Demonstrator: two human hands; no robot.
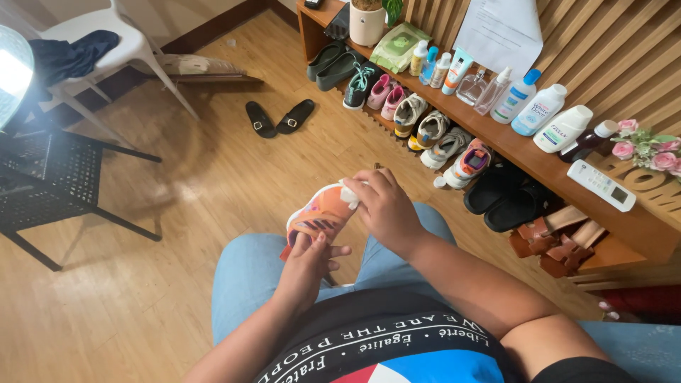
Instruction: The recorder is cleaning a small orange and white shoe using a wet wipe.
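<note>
I hold a small orange and pink child's sneaker [320, 213] above my lap. My left hand [310, 264] grips its heel end from below. My right hand [384, 208] is closed over the toe end and presses a small white wipe [349, 193] against the shoe. My knees in blue jeans [245, 273] lie under both hands.
A low wooden shoe rack [624, 234] on the right holds rows of sneakers and sandals, with bottles, a remote and pink flowers on top. Black sandals [278, 118] lie on the wooden floor. A black mesh table [53, 174] and white chair [117, 50] stand at the left.
</note>
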